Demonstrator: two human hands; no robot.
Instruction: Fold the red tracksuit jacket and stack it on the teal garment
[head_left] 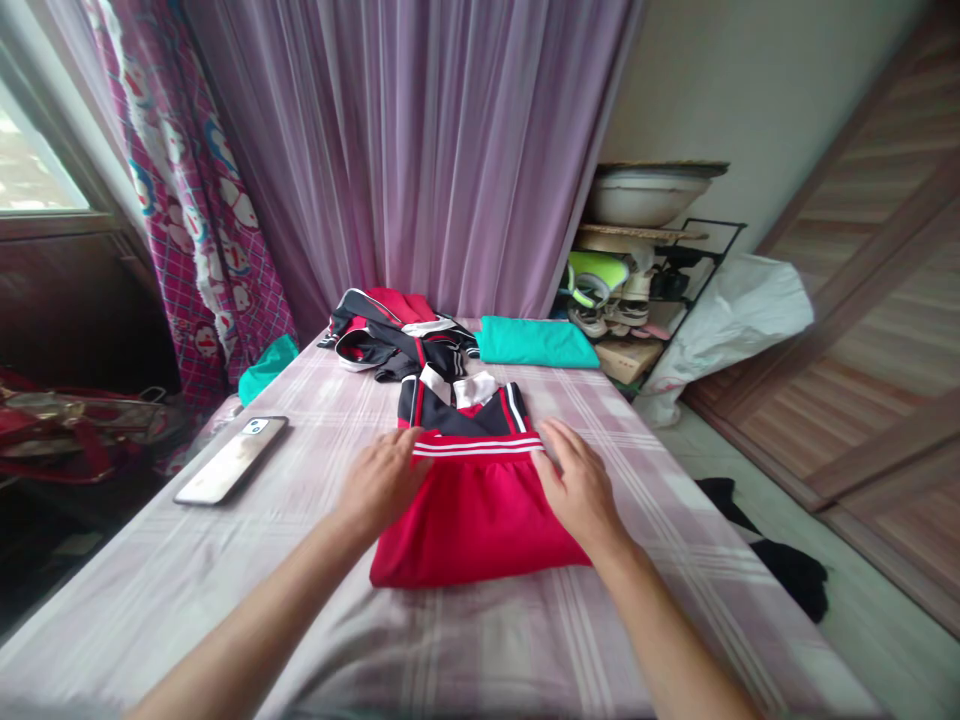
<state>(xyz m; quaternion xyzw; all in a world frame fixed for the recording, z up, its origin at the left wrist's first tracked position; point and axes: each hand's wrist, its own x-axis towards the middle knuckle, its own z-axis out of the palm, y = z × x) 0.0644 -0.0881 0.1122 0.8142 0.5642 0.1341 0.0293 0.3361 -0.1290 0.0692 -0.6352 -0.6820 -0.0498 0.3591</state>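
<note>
A red and black jacket (pixel 480 515) with a white collar lies folded on the table in front of me. Its red lower part is turned up over the dark upper part, so the white-striped hem runs straight across. My left hand (pixel 386 480) has the left end of this hem between thumb and fingers. At the right end, my right hand (pixel 577 480) holds the hem the same way, thumb on the red cloth and fingers along the edge. The fingertips' undersides are hidden.
A checked cloth covers the table (pixel 300 590). A phone (pixel 234 462) lies at left. Toward the back are a crumpled dark and red garment (pixel 397 330) and a folded teal cloth (pixel 536 342). A shoe rack (pixel 652 290) and white sack (pixel 735 320) stand at right.
</note>
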